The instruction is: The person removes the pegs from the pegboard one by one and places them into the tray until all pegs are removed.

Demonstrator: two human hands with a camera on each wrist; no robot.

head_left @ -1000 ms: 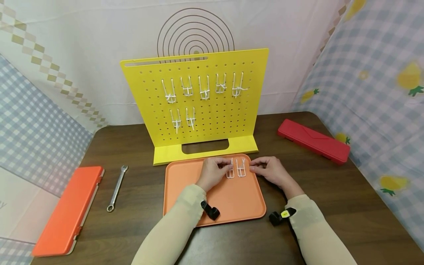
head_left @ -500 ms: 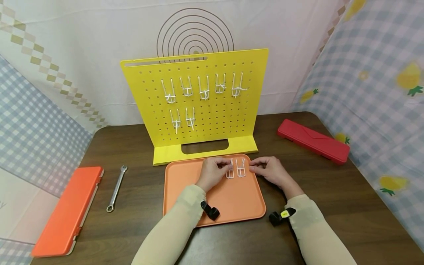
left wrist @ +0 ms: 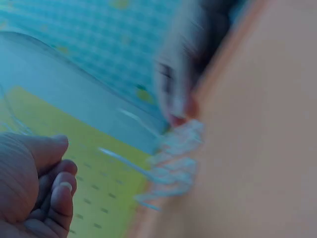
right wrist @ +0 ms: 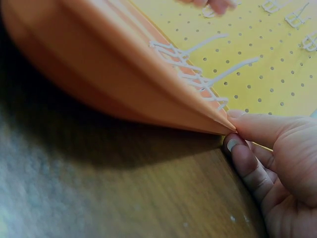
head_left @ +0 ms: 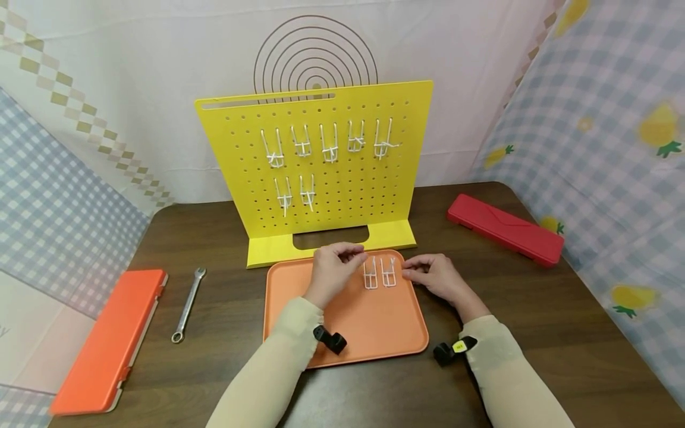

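Observation:
Two white wire pegboard hooks lie side by side at the far right of the orange tray (head_left: 369, 333): a left hook (head_left: 370, 276) and a right hook (head_left: 389, 274). Just left of them, over the tray, is my left hand (head_left: 333, 273). Its fingers are loosely bent and hold nothing, and the left wrist view shows a gap between this hand (left wrist: 39, 183) and the blurred hooks. My right hand (head_left: 441, 276) pinches the tray's right rim near the back corner. In the right wrist view its thumb (right wrist: 265, 128) lies over the rim with a finger beneath.
Behind the tray stands a yellow pegboard (head_left: 342, 178) with several white hooks hung in two rows. A wrench (head_left: 188, 306) and an orange case (head_left: 115, 339) lie to the left. At the back right sits a red case (head_left: 505, 229) on the brown table (head_left: 535, 321).
My left hand has let go of the left hook and moved slightly to the left, away from it. The right hand stays at the tray's rim.

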